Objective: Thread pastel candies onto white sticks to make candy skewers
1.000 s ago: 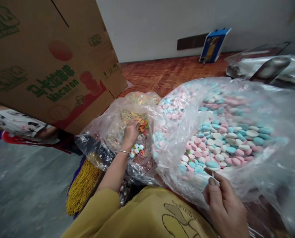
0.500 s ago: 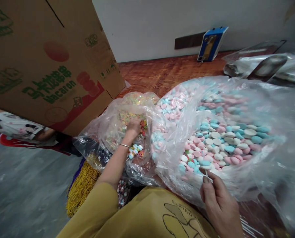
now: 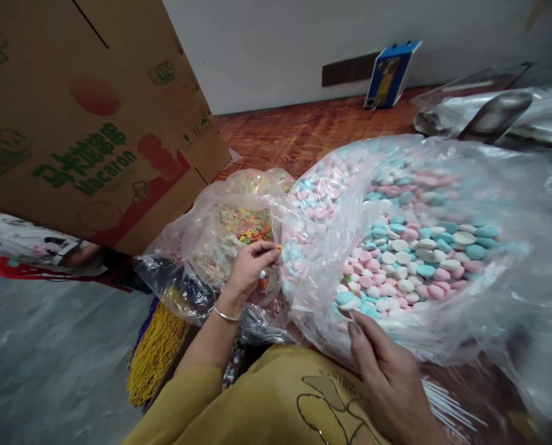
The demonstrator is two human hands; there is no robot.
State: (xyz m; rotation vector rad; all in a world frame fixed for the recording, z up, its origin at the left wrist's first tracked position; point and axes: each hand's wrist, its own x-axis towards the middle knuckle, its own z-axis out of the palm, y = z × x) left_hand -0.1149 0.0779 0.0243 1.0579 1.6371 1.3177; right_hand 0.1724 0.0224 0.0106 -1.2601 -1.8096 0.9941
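My left hand point(image 3: 248, 269) is above an open plastic bag point(image 3: 196, 216) of small ring-shaped candies point(image 3: 252, 232). Its thumb and fingertips pinch one small orange candy point(image 3: 279, 248). Lower right, my right hand point(image 3: 387, 371) is closed on a thin white stick point(image 3: 351, 316), most of it hidden by the fingers. Blue and white oval candies point(image 3: 348, 299) show at the stick's tip, against the larger candies behind; whether they are threaded on it I cannot tell. That hand is at the near edge of a big clear bag point(image 3: 322, 296) of pink, white and blue oval candies point(image 3: 400, 259).
A large cardboard box point(image 3: 94, 142) stands at the left. White sticks point(image 3: 449, 405) lie at the lower right. A metal scoop point(image 3: 496, 117) and a blue device point(image 3: 391, 74) are at the back of the wooden table point(image 3: 266, 139). Beyond the box a person's sleeve point(image 3: 25, 238) shows.
My left hand has come up out of the small-candy bag and toward the right, with an orange candy in its fingertips. My right hand has moved left with the stick.
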